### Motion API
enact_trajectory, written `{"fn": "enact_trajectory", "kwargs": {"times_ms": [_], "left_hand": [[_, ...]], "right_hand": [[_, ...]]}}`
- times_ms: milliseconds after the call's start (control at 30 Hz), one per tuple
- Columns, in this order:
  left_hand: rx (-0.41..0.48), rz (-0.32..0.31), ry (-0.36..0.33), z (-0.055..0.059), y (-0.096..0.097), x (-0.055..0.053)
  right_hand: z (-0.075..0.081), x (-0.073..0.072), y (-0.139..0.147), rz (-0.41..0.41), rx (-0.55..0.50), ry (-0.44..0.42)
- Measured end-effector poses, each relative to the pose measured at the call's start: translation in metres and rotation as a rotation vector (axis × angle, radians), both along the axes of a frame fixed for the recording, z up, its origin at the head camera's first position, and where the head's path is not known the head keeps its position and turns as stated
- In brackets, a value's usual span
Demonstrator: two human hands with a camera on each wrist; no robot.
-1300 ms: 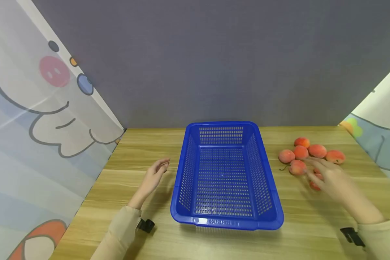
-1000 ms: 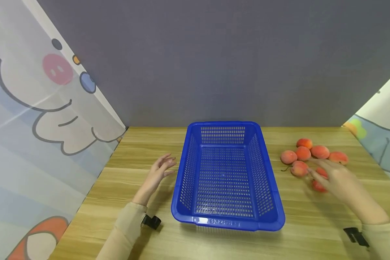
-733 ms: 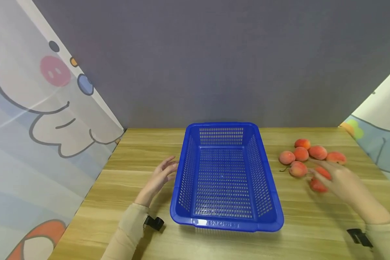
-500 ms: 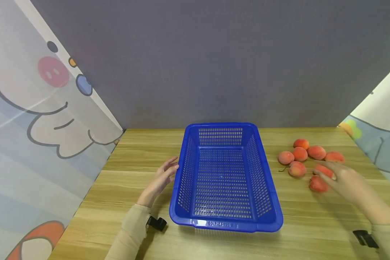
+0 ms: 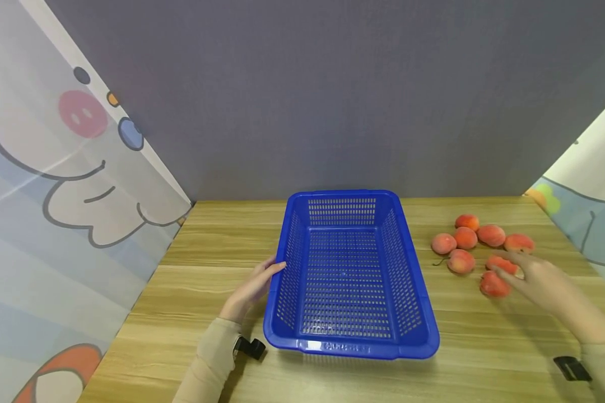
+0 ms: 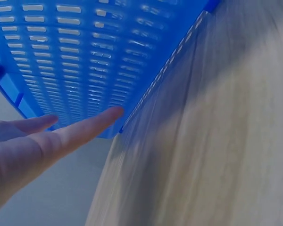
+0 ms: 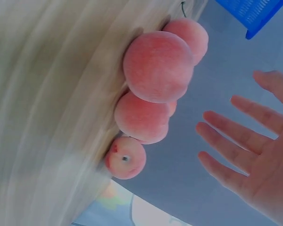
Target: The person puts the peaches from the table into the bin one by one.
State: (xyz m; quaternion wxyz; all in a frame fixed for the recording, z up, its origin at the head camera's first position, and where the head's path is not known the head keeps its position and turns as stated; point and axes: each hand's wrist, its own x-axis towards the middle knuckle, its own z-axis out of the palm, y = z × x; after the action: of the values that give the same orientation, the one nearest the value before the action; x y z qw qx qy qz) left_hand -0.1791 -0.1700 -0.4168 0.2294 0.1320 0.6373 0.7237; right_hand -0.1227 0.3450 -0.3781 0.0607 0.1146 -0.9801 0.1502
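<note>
On the wooden table stands a blue plastic basket with slotted walls, nothing inside it. My left hand is at its left rim, thumb over the edge. In the left wrist view the fingers of that hand extend along the outside of the slotted wall, below the rim. My right hand hovers beside a cluster of peaches to the right of the basket. Its fingers are spread and hold nothing in the right wrist view. Nearest to it are two peaches, one in front and one partly hidden by the hand.
More peaches lie behind, including a stemmed one and one at the back. A grey panel rises behind the table. Cartoon-printed sheets flank it at left and right.
My left hand has moved right to the basket, and its thumb has come over the rim. My right hand has drawn slightly right and towards me, uncovering the nearest peaches. The basket stays in place.
</note>
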Motion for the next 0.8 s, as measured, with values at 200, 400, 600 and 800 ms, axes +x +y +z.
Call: {"fn": "enact_trajectory", "kwargs": {"times_ms": [200,400,600,800], "left_hand": [[0.021,0.009,-0.066,-0.003,0.002,0.004],[0.054,0.002,-0.088,-0.004,0.003,0.005],[0.065,-0.001,-0.099,-0.005,0.004,0.005],[0.059,0.007,-0.111,-0.006,0.003,0.005]], "right_hand": [[-0.002,-0.005,0.001,-0.001,-0.017,-0.110],[-0.008,-0.005,0.003,0.014,-0.020,-0.116],[-0.017,-0.003,0.005,0.029,-0.037,-0.065],[-0.023,-0.003,0.004,0.034,-0.065,-0.084]]}}
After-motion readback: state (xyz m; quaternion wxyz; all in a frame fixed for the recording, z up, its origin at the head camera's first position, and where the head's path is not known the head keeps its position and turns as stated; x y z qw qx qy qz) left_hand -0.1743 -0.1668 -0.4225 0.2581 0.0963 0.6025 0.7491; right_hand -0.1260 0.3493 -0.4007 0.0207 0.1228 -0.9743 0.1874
